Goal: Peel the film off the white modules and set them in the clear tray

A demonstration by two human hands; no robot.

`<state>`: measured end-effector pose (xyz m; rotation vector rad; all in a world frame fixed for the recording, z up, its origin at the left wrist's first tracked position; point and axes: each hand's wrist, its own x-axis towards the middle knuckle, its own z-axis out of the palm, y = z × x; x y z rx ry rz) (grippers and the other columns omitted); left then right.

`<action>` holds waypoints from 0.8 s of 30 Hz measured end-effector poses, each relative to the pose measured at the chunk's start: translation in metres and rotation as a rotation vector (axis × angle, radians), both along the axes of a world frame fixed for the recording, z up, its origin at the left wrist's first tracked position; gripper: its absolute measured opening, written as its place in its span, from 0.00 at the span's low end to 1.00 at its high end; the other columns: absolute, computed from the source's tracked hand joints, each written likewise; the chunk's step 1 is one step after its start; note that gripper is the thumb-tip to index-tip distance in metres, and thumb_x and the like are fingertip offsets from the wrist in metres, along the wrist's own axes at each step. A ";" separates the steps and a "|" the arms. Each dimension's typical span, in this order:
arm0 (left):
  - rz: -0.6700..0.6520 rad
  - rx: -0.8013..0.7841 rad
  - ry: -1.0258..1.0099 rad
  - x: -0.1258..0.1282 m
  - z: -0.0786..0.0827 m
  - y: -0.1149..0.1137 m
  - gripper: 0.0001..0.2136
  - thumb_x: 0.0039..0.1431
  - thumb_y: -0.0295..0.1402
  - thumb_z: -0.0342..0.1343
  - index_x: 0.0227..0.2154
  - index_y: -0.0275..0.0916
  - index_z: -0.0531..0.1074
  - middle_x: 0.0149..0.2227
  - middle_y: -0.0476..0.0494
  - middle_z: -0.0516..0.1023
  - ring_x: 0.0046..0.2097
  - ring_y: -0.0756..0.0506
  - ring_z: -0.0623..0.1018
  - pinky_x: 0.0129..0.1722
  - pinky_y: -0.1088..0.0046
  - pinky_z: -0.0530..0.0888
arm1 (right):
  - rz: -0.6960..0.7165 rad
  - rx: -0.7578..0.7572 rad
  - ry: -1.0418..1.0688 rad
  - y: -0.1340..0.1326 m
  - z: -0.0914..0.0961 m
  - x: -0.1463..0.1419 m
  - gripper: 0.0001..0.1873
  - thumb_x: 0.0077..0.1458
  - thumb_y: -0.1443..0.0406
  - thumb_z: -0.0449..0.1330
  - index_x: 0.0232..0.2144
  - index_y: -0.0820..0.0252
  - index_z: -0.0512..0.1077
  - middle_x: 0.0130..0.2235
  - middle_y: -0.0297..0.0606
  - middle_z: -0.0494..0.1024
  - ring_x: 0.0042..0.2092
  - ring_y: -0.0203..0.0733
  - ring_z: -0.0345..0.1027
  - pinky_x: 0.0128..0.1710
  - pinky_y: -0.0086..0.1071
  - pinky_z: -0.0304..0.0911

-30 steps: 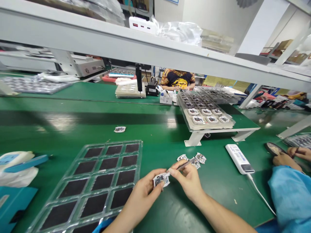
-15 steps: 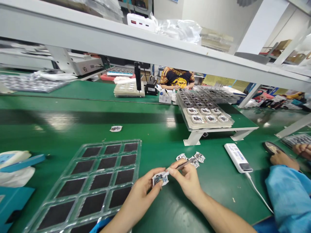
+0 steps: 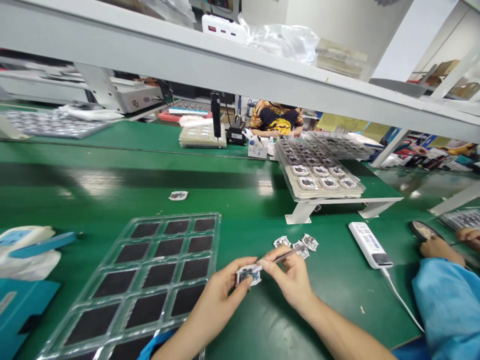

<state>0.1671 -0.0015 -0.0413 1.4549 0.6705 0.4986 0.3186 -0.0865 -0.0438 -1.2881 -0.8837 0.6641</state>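
Left grip [image 3: 220,294] holding one part [image 3: 244,274], three others [image 3: 310,242] (clustered)

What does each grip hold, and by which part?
Left grip: small white piece, around its left side. Right grip: slim grey tool, near the end facing it.

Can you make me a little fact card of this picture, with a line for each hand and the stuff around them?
Left hand: holds a small white-edged part
Right hand: holds a thin tool; too small to tell if its tip touches the part
Just beyond right hand: three loose parts on the green table
Left of left hand: clear tray with dark squares
Farther off: one lone part; filled trays on a white-legged stand
Far right: white device with a cable; another person's blue sleeve
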 end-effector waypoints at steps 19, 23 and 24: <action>0.072 -0.121 -0.059 0.007 0.003 -0.002 0.18 0.51 0.49 0.64 0.32 0.40 0.68 0.24 0.55 0.71 0.24 0.51 0.69 0.25 0.75 0.68 | -0.087 0.032 -0.002 0.002 -0.004 -0.007 0.09 0.51 0.59 0.69 0.28 0.58 0.77 0.28 0.37 0.80 0.32 0.42 0.74 0.35 0.34 0.68; 0.101 -0.116 -0.051 0.006 0.003 -0.003 0.19 0.53 0.50 0.62 0.37 0.39 0.70 0.26 0.53 0.72 0.25 0.50 0.70 0.24 0.75 0.67 | -0.095 0.048 -0.012 0.001 -0.004 -0.009 0.07 0.52 0.61 0.69 0.28 0.58 0.77 0.29 0.37 0.81 0.33 0.42 0.75 0.35 0.33 0.69; 0.112 -0.123 -0.042 0.006 0.003 -0.004 0.20 0.53 0.50 0.61 0.38 0.39 0.71 0.26 0.53 0.72 0.25 0.50 0.71 0.24 0.75 0.67 | -0.089 0.049 -0.015 0.001 -0.004 -0.009 0.07 0.52 0.62 0.69 0.28 0.58 0.77 0.29 0.37 0.81 0.33 0.42 0.75 0.36 0.33 0.69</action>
